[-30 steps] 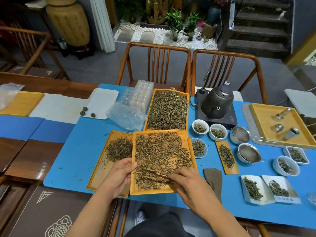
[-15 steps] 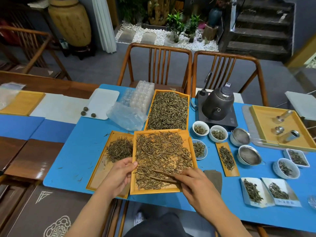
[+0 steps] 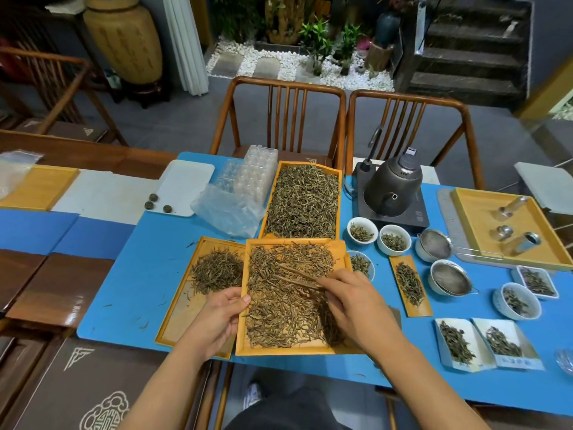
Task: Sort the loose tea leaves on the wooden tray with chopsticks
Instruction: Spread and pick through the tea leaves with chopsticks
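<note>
A wooden tray (image 3: 242, 336) full of loose brown tea leaves (image 3: 279, 311) lies in front of me on the blue mat. My left hand (image 3: 217, 321) grips its left rim, thumb on top. My right hand (image 3: 350, 302) holds a pair of dark chopsticks (image 3: 297, 277), whose tips point left into the leaves in the tray's upper half. A second tray (image 3: 176, 311) to the left, partly under the first, carries a small heap of leaves (image 3: 217, 270). Behind stands a third tray (image 3: 339, 193) heaped with leaves.
To the right are a kettle (image 3: 392, 189) on its base, white cups (image 3: 362, 232) of tea, two strainers (image 3: 449, 279), a narrow wooden scoop (image 3: 409, 285), sample dishes and a tray of metal tubes (image 3: 483, 231). A plastic bag (image 3: 226, 209) and clear moulds lie behind left. Two chairs stand across the table.
My right hand and the chopsticks have moved up the tray, from its lower part to its upper half. My left hand keeps its hold on the rim.
</note>
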